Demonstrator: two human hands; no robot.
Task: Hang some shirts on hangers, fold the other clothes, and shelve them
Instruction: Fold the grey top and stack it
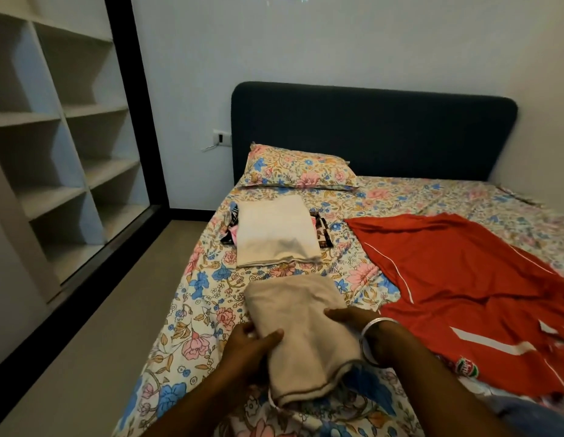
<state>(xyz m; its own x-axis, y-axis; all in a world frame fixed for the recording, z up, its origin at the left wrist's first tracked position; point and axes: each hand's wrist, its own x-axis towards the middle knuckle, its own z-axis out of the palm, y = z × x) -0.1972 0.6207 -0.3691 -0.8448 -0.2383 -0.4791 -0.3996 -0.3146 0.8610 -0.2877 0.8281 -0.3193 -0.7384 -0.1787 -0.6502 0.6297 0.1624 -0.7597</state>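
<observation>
Around the folded cream cloth [276,233], bare floral bedsheet [211,298] lies open leftward and nearer; the spread red garment [457,279] blocks its right.

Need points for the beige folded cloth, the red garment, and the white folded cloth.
beige folded cloth [301,323], head view, middle of its top face.
red garment [457,266], head view, flat central panel.
white folded cloth [276,230], head view, centre of its top layer.

Both bare forearms are extended forward from the near edge of the frame. The left hand [253,343] is curled, thumb laid over the top of a folded beige cloth [301,335]. The right hand [350,318] is held at the cloth's right side, a bangle [367,342] worn at the wrist.
</observation>
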